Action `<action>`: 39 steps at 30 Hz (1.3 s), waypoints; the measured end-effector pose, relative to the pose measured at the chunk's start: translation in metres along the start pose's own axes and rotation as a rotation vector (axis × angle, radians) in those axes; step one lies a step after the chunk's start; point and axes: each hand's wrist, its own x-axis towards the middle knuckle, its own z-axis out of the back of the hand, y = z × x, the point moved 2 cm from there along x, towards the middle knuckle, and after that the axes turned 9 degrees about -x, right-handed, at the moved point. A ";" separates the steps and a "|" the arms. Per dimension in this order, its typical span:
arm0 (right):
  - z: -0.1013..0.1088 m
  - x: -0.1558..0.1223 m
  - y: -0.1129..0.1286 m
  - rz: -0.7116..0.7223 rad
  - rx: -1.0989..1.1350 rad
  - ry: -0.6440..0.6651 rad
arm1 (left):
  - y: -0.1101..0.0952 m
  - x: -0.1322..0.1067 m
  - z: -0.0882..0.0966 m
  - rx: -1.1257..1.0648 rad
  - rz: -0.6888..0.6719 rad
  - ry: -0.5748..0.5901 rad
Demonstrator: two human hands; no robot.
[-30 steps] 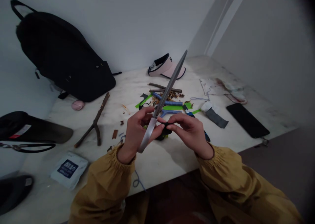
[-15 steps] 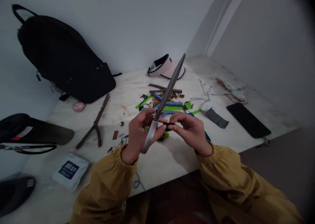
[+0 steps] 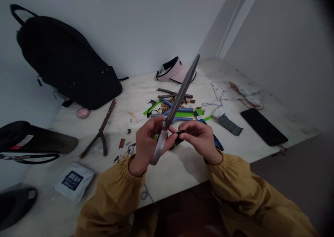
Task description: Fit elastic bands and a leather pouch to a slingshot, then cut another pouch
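Note:
My left hand (image 3: pixel 146 139) is closed around a pair of grey metal scissors (image 3: pixel 184 87), whose long blades lie together and point up and away. Its thumb and finger also pinch one end of a small black strip (image 3: pixel 179 133). The other end of that strip is pinched by my right hand (image 3: pixel 202 139), fingers pressed together. Beyond the hands lie forked sticks wrapped in blue (image 3: pixel 184 109), on bright green strips (image 3: pixel 186 114) with brown shreds (image 3: pixel 165 106). A dark blue-and-black cutter-like tool (image 3: pixel 218 143) lies partly behind my right hand.
On the left are a black backpack (image 3: pixel 70 63), a dark bottle (image 3: pixel 52 138), a forked stick (image 3: pixel 103 127) and a wipes packet (image 3: pixel 74 181). A pink visor (image 3: pixel 172 72) sits at the back, a phone (image 3: pixel 263 127) and grey cloth piece (image 3: pixel 229 124) on the right.
Both hands stay close together on the black strip, and my right hand has shifted slightly left. The scissors' tip leans a little further right.

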 end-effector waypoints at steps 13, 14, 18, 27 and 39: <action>-0.006 -0.004 -0.026 0.006 0.158 -0.019 | 0.004 0.004 -0.006 -0.099 0.150 -0.014; -0.006 -0.005 -0.024 0.025 0.151 -0.027 | 0.004 0.003 -0.007 -0.079 0.129 -0.009; -0.001 -0.011 -0.016 0.076 0.155 -0.075 | 0.004 0.001 -0.007 0.009 0.044 0.019; 0.031 -0.022 -0.004 -0.049 0.261 -0.301 | 0.011 -0.001 0.023 0.362 0.026 0.254; 0.042 -0.044 0.002 0.063 0.107 -0.478 | 0.008 -0.016 0.017 0.785 -0.069 0.580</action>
